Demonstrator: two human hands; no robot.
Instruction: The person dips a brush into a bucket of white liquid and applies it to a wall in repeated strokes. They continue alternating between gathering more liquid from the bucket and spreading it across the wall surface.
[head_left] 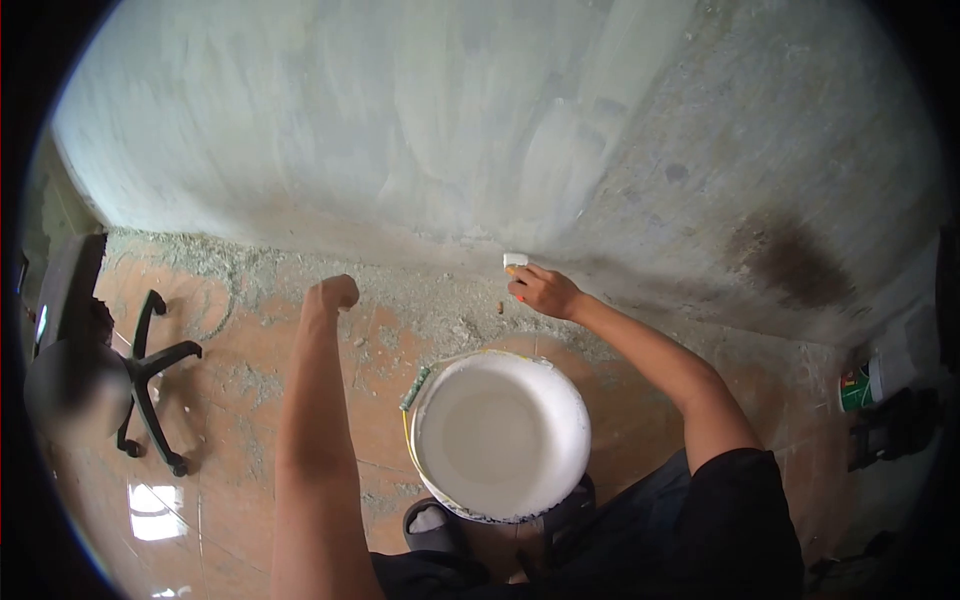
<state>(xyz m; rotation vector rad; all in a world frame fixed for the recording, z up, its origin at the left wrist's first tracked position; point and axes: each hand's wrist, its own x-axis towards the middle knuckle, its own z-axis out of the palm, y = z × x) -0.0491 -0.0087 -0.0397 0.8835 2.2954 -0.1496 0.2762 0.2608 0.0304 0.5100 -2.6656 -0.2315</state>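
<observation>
Clamps the fingers of the right hand (pixel 549 293) on a small brush (pixel 515 261), pinching its handle, mostly hidden by the grip. Points the pale head out beyond the fingertips, ahead and slightly to the left, with the long axis running from the palm towards the foot of the wall (pixel 450 130). Cannot tell whether touching it or just short of it. Clearly nearer the right hand than the left.

Bends the left hand (pixel 335 292) at the wrist, well apart from the brush, with fingers turned mostly out of sight (cannot tell whether together or apart, or around anything).

Farther out, lies scattered along the wall's base a band of crumbly debris (pixel 440 312), over the tiled floor (pixel 385 400). Nearer the body, between both forearms, stands upright a white bucket (pixel 577 405), holding a pale, smooth mix (pixel 490 430).
</observation>
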